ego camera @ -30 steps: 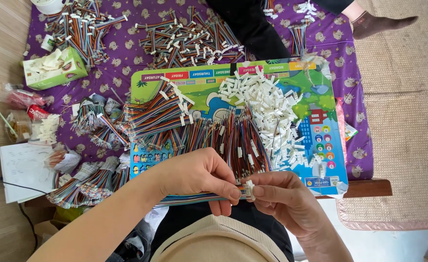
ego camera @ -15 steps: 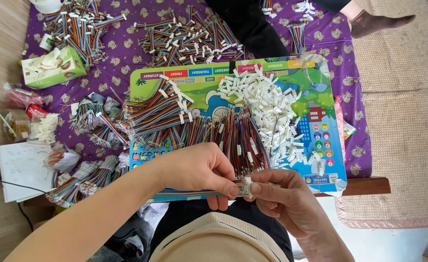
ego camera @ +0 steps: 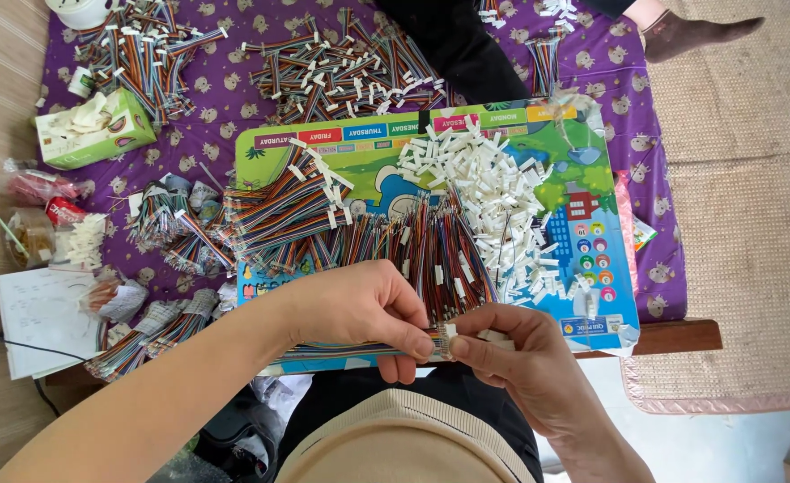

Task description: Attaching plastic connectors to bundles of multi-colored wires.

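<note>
My left hand (ego camera: 359, 309) pinches a flat multicoloured ribbon cable (ego camera: 341, 351) near the front edge of a colourful picture board (ego camera: 395, 148). My right hand (ego camera: 520, 362) grips a small white plastic connector (ego camera: 449, 331) at the cable's end, thumb and fingers pressed against my left fingertips. Just beyond my hands lies a row of loose cables (ego camera: 431, 250), and a heap of white connectors (ego camera: 493, 192) covers the board's right half. A fan of finished cables (ego camera: 283, 201) rests on the board's left side.
A purple patterned cloth (ego camera: 225, 107) holds several cable piles (ego camera: 341, 63) and a green tissue box (ego camera: 91, 134). Bags and a paper sheet (ego camera: 42, 317) lie at the left. Another person's dark-clothed leg and sock (ego camera: 690, 27) reach in at the top. A beige mat (ego camera: 744, 224) is on the right.
Both hands stay pressed together on the cable end and connector, with only small finger shifts. The view has drifted slightly.
</note>
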